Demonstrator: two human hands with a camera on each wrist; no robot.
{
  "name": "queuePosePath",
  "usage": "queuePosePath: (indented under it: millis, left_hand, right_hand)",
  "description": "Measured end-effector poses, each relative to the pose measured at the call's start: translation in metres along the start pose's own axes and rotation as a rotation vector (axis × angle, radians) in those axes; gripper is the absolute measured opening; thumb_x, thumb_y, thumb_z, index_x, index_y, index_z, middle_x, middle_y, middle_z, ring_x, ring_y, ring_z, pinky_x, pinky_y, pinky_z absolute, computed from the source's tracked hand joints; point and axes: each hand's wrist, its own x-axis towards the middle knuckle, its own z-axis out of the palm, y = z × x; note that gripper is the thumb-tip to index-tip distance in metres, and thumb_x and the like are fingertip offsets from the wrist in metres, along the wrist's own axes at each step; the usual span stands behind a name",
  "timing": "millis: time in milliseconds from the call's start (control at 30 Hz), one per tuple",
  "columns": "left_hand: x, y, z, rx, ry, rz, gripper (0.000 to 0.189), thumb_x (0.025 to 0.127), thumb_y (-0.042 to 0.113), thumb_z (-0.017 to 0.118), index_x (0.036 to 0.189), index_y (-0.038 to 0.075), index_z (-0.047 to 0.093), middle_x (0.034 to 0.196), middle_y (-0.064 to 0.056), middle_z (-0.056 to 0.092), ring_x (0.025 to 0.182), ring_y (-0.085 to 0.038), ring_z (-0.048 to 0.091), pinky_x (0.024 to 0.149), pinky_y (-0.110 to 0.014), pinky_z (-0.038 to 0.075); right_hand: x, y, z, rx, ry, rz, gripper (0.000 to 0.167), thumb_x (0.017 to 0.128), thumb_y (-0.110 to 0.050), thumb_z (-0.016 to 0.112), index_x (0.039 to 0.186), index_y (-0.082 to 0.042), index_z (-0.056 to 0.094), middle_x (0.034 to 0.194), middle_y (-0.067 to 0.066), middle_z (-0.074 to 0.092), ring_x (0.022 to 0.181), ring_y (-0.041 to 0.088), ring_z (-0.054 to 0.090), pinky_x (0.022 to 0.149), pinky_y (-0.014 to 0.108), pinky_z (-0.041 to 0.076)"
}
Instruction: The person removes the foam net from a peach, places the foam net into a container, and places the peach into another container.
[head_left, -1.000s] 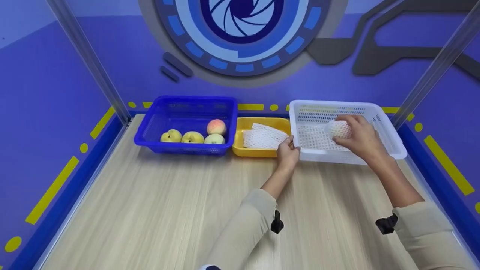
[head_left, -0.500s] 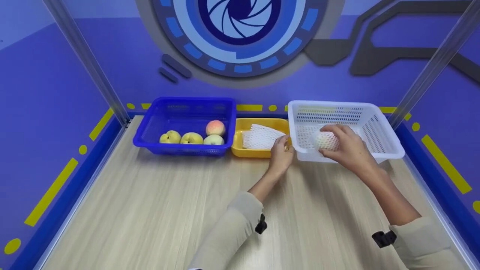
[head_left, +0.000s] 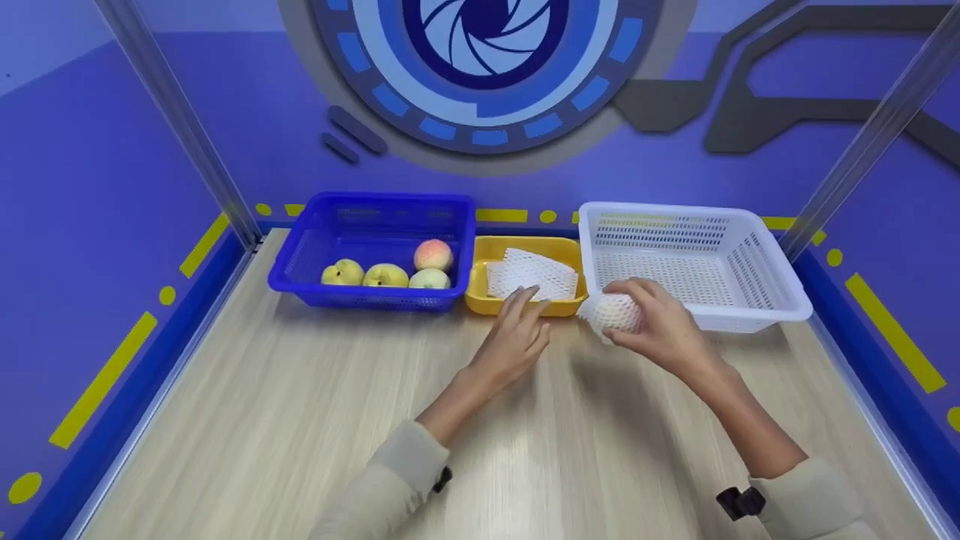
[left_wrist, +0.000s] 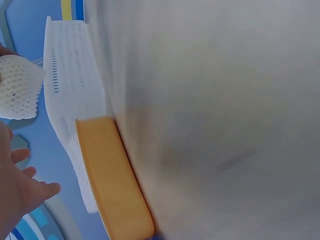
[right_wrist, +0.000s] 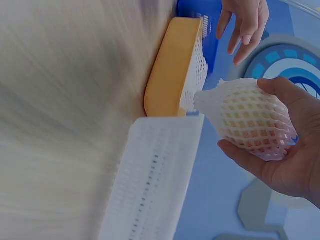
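Observation:
My right hand (head_left: 664,330) grips a peach (right_wrist: 255,120) sleeved in white foam netting, just in front of the white basket's near left corner. Through the mesh the fruit shows yellow and pink; a loose end of netting sticks out to the left. My left hand (head_left: 506,341) has its fingers spread and holds nothing, near the front rim of the yellow tray (head_left: 487,306). Flat white foam nets (head_left: 536,271) lie in that tray. In the left wrist view the netted peach (left_wrist: 17,90) is partly cut off at the edge.
Left of the tray stands a blue basket (head_left: 360,298) with several fruits, among them a pink peach (head_left: 433,255) and a yellow one (head_left: 386,275). The white basket (head_left: 739,319) is to the right. A wall backs the wooden table (head_left: 300,420).
My right hand has brought the netted peach out of the white basket, leftward and nearer. My left hand has left the space by that basket's left edge and moved left, fingers spreading.

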Motion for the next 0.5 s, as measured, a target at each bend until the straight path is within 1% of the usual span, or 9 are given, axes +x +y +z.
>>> queuePosePath:
  millis: [133,300,400,500]
  left_hand:
    - [-0.021,-0.011,-0.023,-0.006,-0.083,-0.063,0.043,0.106,0.026,0.048,0.142,0.004,0.057,0.157,-0.015,0.041,0.149,-0.036,0.031,0.122,-0.047,0.029]
    - [-0.045,-0.025,-0.049,0.003,-0.14,-0.151,0.042,0.107,0.028,0.047,0.141,0.007,0.058,0.159,-0.015,0.038,0.15,-0.036,0.029,0.122,-0.051,0.026]
    - [-0.057,-0.03,-0.06,0.029,-0.169,-0.197,0.042,0.107,0.03,0.047,0.141,0.008,0.058,0.159,-0.015,0.038,0.15,-0.037,0.027,0.122,-0.053,0.025]
    - [-0.067,-0.034,-0.068,0.046,-0.186,-0.239,0.043,0.107,0.032,0.047,0.141,0.008,0.058,0.16,-0.014,0.038,0.15,-0.038,0.027,0.122,-0.054,0.024]
  right_hand:
    - [0.001,-0.009,0.017,0.032,-0.057,0.013,0.055,0.079,-0.019,0.088,0.128,-0.016,0.063,0.135,0.016,0.057,0.118,0.038,0.058,0.093,0.059,0.054]
    - [0.005,-0.022,0.047,0.07,-0.112,0.002,0.054,0.08,-0.023,0.087,0.129,-0.018,0.064,0.135,0.012,0.058,0.119,0.034,0.058,0.097,0.058,0.052]
    - [0.007,-0.03,0.067,0.087,-0.146,-0.002,0.054,0.08,-0.025,0.087,0.128,-0.02,0.064,0.134,0.011,0.059,0.12,0.032,0.058,0.1,0.057,0.051]
    - [0.009,-0.037,0.085,0.088,-0.19,-0.001,0.054,0.08,-0.025,0.088,0.128,-0.021,0.064,0.135,0.01,0.059,0.121,0.032,0.058,0.103,0.056,0.048]
